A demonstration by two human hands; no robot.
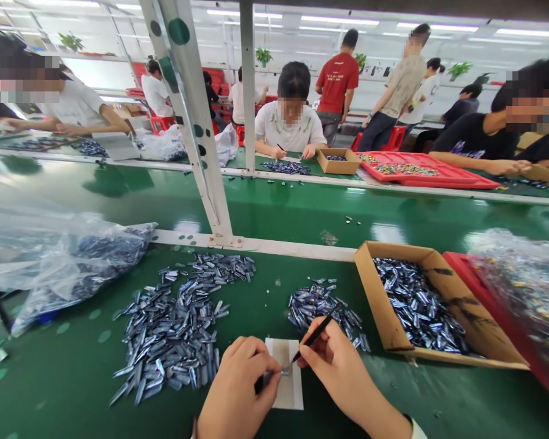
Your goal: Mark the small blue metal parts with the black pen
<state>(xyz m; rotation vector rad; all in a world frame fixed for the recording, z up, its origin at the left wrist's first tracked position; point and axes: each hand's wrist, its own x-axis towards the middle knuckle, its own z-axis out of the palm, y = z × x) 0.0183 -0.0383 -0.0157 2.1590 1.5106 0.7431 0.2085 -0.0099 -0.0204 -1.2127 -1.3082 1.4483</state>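
A white rectangular pad with a beige middle (289, 396) lies on the green tabletop in front of me. My left hand (242, 387) is closed in a pinch at its left side, fingertips at a small shiny bluish piece (285, 371). My right hand (336, 369) grips black tweezers (315, 336), their fine tip pointing down-left to that piece over the pad. A dark bit shows between my left fingers, too hidden to name. Left of the hands spreads a large pile of bluish, glossy, elongated pieces (174, 329); a smaller pile (322, 308) lies just beyond my right hand.
An open cardboard box (480, 308) of similar pieces stands right, beside a red tray (494, 305) and a clear bag of parts (526, 292). Another plastic bag (86, 262) lies left. A metal post (196, 134) rises ahead. Co-workers sit across the green belt (293, 210).
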